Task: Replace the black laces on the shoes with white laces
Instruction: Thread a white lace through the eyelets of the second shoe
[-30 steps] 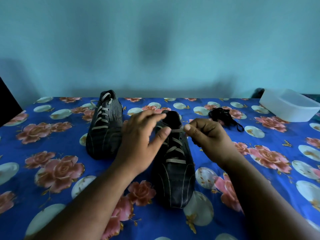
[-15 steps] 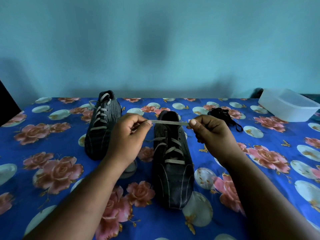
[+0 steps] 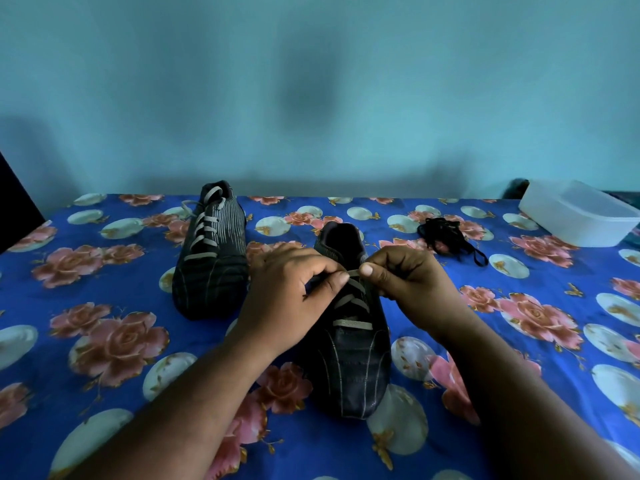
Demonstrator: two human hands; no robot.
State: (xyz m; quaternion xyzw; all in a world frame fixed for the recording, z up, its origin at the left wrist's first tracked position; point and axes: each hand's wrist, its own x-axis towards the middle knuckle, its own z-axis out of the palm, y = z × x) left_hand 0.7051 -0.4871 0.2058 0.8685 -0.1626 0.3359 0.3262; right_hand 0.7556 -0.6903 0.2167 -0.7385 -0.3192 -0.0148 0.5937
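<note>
Pinching a short stretch of white lace (image 3: 354,273) between them, the left hand (image 3: 289,299) and the right hand (image 3: 410,284) meet just above the upper eyelets of the near shoe (image 3: 349,362), each with thumb and forefinger curled tight on the lace and the other fingers folded in. This dark shoe stands on the floral cloth (image 3: 104,341) with its toe toward the person and its opening toward the wall, and pale lace already crosses its front in several rows below the hands. The far shoe (image 3: 211,258) sits to the left and a little farther back, apart from the near one, also toe forward, with white lace threaded up its whole front and a loose end lying on the cloth beside its collar. The black laces (image 3: 446,237) lie in a loose heap on the cloth to the right of the near shoe, well clear of both hands. Beyond them, at the right edge of the table, rests a white plastic container (image 3: 575,216). A plain blue-green wall (image 3: 311,81) rises behind the table.
</note>
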